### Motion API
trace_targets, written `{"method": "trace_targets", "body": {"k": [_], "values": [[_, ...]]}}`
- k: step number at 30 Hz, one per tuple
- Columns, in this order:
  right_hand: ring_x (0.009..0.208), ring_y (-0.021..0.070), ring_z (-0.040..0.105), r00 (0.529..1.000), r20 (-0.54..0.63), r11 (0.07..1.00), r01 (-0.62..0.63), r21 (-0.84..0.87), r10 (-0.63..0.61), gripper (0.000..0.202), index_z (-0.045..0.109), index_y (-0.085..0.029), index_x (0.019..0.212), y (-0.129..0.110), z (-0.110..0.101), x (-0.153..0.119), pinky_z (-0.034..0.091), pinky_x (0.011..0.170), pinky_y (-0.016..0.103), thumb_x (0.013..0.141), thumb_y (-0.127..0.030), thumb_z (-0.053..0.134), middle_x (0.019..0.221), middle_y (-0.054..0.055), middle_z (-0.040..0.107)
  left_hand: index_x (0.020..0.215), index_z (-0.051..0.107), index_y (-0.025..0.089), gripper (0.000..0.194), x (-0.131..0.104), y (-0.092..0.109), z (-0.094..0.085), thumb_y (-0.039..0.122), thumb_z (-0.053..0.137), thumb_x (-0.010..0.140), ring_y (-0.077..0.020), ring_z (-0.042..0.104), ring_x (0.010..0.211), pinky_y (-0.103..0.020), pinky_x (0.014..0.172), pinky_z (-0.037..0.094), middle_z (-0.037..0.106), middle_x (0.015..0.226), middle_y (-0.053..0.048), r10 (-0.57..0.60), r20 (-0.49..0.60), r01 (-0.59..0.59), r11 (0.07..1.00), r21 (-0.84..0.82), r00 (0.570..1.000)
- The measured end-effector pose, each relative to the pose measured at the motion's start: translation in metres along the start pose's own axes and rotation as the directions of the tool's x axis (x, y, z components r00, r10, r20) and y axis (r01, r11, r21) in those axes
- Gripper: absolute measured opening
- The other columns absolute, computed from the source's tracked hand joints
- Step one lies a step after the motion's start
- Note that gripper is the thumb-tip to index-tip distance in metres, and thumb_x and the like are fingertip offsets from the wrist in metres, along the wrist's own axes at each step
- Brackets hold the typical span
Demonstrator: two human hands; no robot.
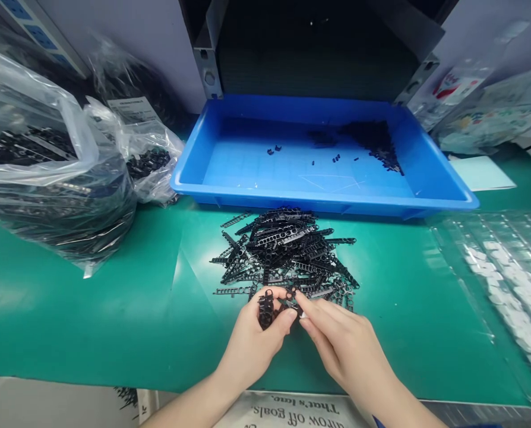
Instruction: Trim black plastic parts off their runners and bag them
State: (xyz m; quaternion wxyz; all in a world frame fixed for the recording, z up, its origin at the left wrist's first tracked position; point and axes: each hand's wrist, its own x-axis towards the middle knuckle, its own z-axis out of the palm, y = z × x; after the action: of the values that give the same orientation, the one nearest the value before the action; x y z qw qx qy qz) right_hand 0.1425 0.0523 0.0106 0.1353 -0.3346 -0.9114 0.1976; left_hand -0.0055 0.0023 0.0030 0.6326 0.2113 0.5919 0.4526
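Closely, left grip curled round strips, right grip pinching one piece, one tray.

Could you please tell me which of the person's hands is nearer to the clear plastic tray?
Right. The right hand is on the side toward the clear plastic tray, apart from it; the left hand is farther off, beyond the right.

Left hand holds black strips; right fingers touch 1 (blue tray behind).

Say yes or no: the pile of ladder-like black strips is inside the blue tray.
No, the pile of strips lies on the green table, outside the blue tray.
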Motion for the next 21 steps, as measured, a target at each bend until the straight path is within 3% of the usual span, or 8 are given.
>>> {"method": "trace_targets", "body": {"k": [7,12,18,21], "values": [[0.059,0.0148,0.058,0.995,-0.084,0.999,-0.044,0.008,0.045,0.035,0.057,-0.012,0.113,-0.006,0.008,-0.002,0.042,0.046,0.022,0.094,-0.022,0.029,0.07,0.005,0.063,0.084,0.05,0.018,0.022,0.001,-0.003,0.002,0.035,0.06,0.073,-0.0035,0.026,0.038,-0.018,0.036,0.019,0.036,0.052,0.011,-0.016,-0.032,0.015,0.999,-0.037,0.999],[0.066,0.0143,0.06,0.988,-0.144,0.998,-0.065,-0.025,0.061,0.034,0.054,-0.013,0.118,-0.009,0.014,-0.005,0.044,0.052,0.022,0.094,-0.021,0.031,0.078,0.006,0.065,0.085,0.046,0.02,0.022,0.0,-0.009,0.003,0.037,0.057,0.076,-0.0039,0.025,0.037,-0.018,0.036,0.021,0.035,0.052,0.011,0.013,-0.087,-0.013,1.0,-0.003,0.996],[0.058,0.0161,0.061,0.99,-0.122,0.975,-0.095,-0.203,0.071,0.035,0.057,-0.012,0.11,0.009,0.003,0.009,0.038,0.043,0.024,0.095,-0.029,0.03,0.071,0.005,0.064,0.084,0.041,0.021,0.015,-0.007,0.001,-0.003,0.036,0.046,0.083,-0.0095,0.037,0.042,-0.02,0.045,0.033,0.042,0.044,0.01,0.145,-0.263,-0.12,0.987,0.108,0.954],[0.053,0.0149,0.06,0.997,-0.003,0.948,-0.07,-0.309,0.073,0.026,0.059,-0.018,0.102,0.019,-0.006,0.021,0.034,0.039,0.024,0.092,-0.025,0.037,0.076,0.004,0.063,0.089,0.045,0.02,0.018,-0.009,0.006,-0.006,0.036,0.047,0.081,-0.0117,0.041,0.045,-0.024,0.049,0.036,0.046,0.048,0.007,0.156,-0.281,-0.132,0.986,0.104,0.947]]}}
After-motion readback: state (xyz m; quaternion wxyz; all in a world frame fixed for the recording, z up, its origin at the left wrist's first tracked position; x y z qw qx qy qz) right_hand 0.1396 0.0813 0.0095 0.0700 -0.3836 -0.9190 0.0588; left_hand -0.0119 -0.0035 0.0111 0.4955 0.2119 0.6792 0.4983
